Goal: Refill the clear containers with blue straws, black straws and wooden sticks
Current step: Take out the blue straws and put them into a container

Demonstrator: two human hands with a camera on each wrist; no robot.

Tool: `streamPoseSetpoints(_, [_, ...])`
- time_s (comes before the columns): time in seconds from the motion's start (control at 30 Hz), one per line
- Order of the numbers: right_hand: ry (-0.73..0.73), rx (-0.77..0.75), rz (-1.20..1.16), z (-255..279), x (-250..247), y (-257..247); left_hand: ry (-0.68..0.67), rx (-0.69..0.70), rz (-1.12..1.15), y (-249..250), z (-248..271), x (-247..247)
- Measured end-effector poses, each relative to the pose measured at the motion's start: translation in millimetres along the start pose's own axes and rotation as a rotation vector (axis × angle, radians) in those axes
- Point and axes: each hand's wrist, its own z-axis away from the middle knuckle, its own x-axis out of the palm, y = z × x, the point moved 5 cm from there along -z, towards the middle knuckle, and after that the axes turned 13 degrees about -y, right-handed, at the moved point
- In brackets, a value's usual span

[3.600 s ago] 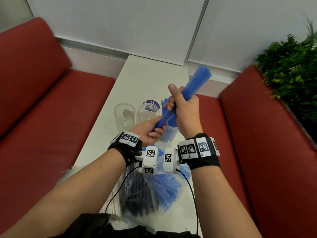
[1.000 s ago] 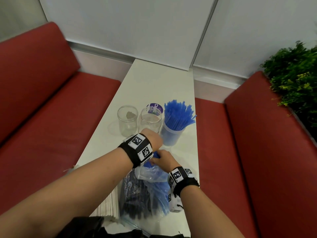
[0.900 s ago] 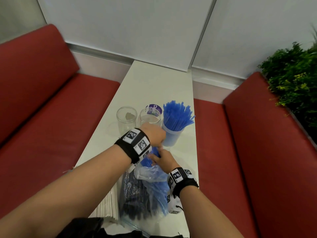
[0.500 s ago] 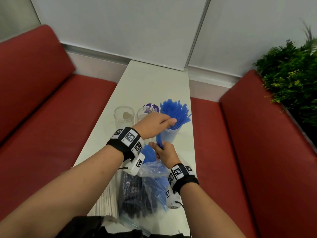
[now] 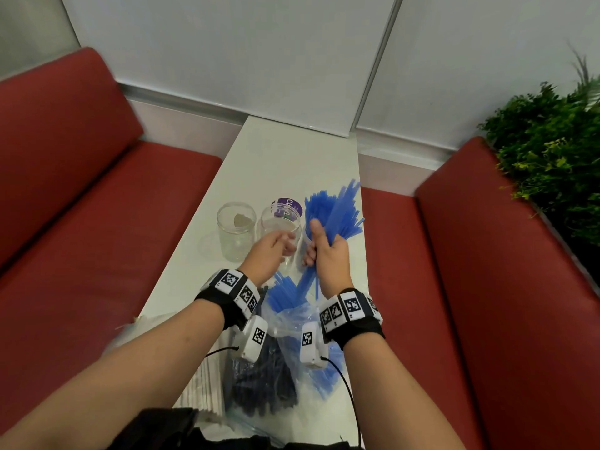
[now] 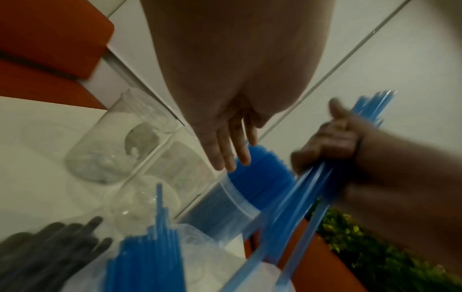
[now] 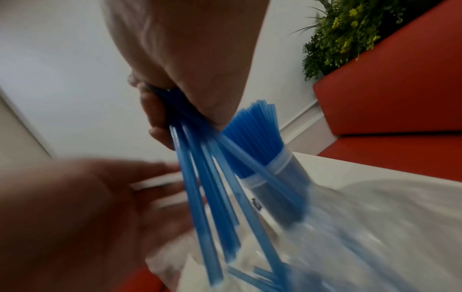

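Observation:
My right hand grips a bundle of blue straws, raised at a slant over the near rim of the straw-filled clear container. That container is mostly hidden behind the hand in the head view. The bundle's lower ends hang above the open plastic bag of blue straws. My left hand holds nothing; its straight fingers hover beside the straws standing in the container. Two clear containers stand left of it with no straws in them.
A bag of black straws and pale wrapped sticks lie at the near end of the narrow white table. A purple-labelled lid sits behind the middle container. Red benches flank the table; a plant stands at the right.
My right hand pulled a bundle of blue straws out of the bag and lifted it toward the filled container. My left hand drew back from the container's straws toward the middle container.

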Motion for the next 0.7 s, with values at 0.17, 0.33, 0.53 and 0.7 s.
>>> streamPoseSetpoints(0.17, [0.105, -0.131, -0.207, -7, 14, -66, -0.135, -0.312, 0.288, -35, 8, 24])
streamPoseSetpoints(0.33, [0.188, -0.208, -0.330, -8, 22, -111, -0.324, -0.447, 0.860, -43, 19, 43])
streamPoseSetpoints(0.53, [0.224, -0.270, -0.273, -9, 25, -126, -0.357, -0.568, 0.984, -44, 14, 48])
streamPoseSetpoints(0.7, [0.162, -0.308, -0.159, -11, 24, -119, -0.287, -0.511, 1.261, -38, 10, 49])
